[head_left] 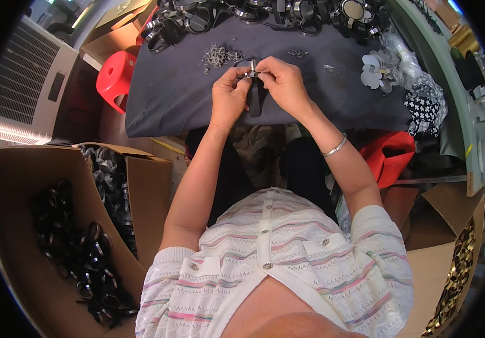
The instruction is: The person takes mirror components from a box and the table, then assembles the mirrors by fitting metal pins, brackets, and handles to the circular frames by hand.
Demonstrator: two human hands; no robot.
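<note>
My left hand point(231, 93) and my right hand point(285, 84) meet over the dark cloth, both closed in a pinch. Between their fingertips is a black watch strap point(256, 104), its free end hanging toward me. A small silvery metal piece point(252, 73) sits on the strap where the fingers come together; its exact form is too small to make out. Just beyond my left hand lies a heap of small metal buckles or clips point(219, 57). A few more small metal pieces point(299, 54) lie past my right hand.
Black watches point(197, 21) crowd the far table edge. Thin round discs point(373, 72) and clear plastic point(397, 50) lie at the right. A red stool point(117, 79) stands left. Cardboard boxes hold black-strapped watches point(96, 248) at lower left and gold-coloured bands point(456, 270) at lower right.
</note>
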